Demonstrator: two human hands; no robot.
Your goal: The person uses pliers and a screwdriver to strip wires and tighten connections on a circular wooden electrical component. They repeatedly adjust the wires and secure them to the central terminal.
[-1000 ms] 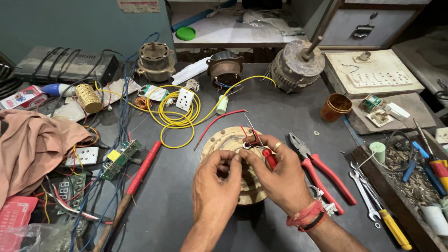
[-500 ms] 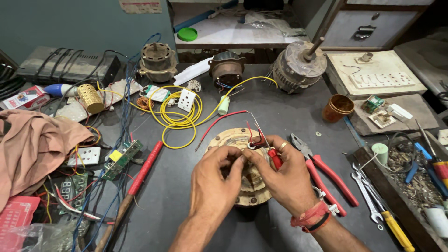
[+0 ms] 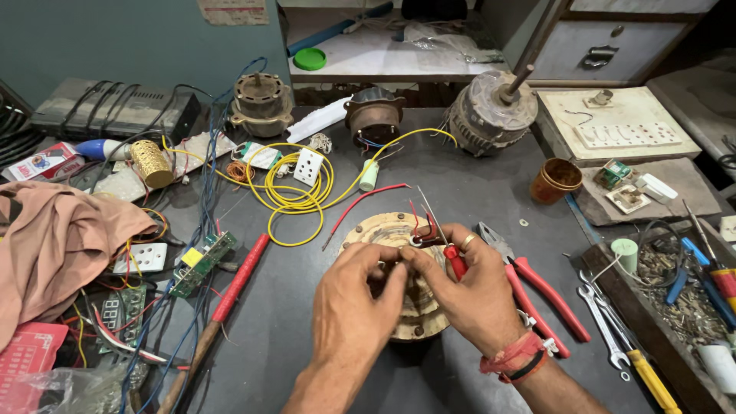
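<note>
Left hand: bare, no ring, band or sleeve visible on it or on the forearm as far as the frame showed. Right hand: bare, with a plain metal ring on one finger. The right wrist carried a bunch of red thread bands with a thin dark band beside them and small pale knotted ends; forearm unsleeved.

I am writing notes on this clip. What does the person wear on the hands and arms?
Both forearms are bare, with no sleeves or gloves. The right hand has a gold-coloured ring on one finger, and red and black bands circle its wrist. The left hand wears nothing.
</note>
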